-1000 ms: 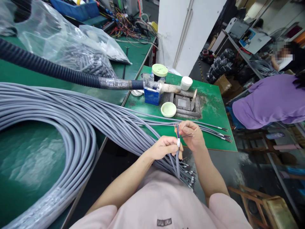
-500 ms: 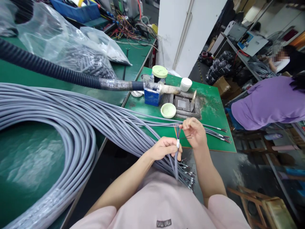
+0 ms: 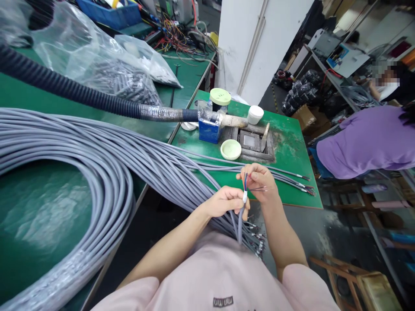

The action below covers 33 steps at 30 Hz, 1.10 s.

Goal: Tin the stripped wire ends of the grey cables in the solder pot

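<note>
My left hand [image 3: 228, 201] is closed round a grey cable [image 3: 240, 222] just below its white sleeve [image 3: 245, 196]. From the sleeve fans a bunch of thin coloured wires [image 3: 245, 181], and a few dark ones stick out to the right. My right hand [image 3: 261, 181] pinches the tips of the coloured wires, its fingers partly covering them. Many more grey cables [image 3: 181, 181] run from a large coil at the left and pass under my left hand. Their stripped ends [image 3: 257, 242] hang below my hands.
A green bench [image 3: 288, 134] carries a soldering pot [image 3: 249, 140], a pale green dish [image 3: 231, 150], a white tub [image 3: 255, 114] and a blue box [image 3: 209, 131]. A black hose [image 3: 106, 97] crosses above the coil. At the right sits a person in purple [image 3: 363, 142].
My right hand has moved slightly left and down, onto the wire tips, and its fingers now cover some of them. My left hand keeps its grip on the cable.
</note>
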{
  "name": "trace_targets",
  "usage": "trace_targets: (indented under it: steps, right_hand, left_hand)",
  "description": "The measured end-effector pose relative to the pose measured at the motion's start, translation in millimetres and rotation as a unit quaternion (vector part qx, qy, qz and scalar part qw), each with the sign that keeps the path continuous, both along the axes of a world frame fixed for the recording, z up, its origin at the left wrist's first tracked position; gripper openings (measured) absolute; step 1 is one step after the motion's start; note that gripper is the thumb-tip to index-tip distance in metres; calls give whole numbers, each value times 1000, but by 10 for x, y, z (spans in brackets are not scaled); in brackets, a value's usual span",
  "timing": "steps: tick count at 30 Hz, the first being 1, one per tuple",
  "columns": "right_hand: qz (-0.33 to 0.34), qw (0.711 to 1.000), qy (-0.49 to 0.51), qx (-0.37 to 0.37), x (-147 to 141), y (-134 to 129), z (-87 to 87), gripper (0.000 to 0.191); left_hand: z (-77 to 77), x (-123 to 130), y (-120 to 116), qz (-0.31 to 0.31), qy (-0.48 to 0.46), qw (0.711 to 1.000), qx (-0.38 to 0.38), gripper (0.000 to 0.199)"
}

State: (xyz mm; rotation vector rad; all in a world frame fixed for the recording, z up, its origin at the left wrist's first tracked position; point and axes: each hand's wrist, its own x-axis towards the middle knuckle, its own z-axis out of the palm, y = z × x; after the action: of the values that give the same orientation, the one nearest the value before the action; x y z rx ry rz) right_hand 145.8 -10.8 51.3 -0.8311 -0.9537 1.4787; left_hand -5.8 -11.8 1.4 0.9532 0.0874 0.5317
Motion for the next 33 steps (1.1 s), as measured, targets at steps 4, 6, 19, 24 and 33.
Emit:
trace_targets:
  steps: [4, 6, 19, 24, 33]
  right_hand:
    - [-37, 999, 14, 18, -34, 4, 51, 20]
    - [-86, 995, 42, 22, -18, 19, 78, 23]
    - [-332, 888, -220, 230, 296, -249, 254, 6]
    - [-271, 791, -461, 297, 120, -411, 457, 15]
    - [-224, 659, -634, 338, -41, -393, 540, 10]
  left_hand:
    - [-2, 3, 0, 11, -17, 1000, -2, 37]
    - [4, 1, 1, 20, -18, 1000, -4, 36]
    - [37, 92, -27, 118, 47, 992, 2, 37]
    - [58, 114, -76, 175, 89, 979, 62, 32]
    - [55, 161, -115, 270, 152, 933, 181, 31]
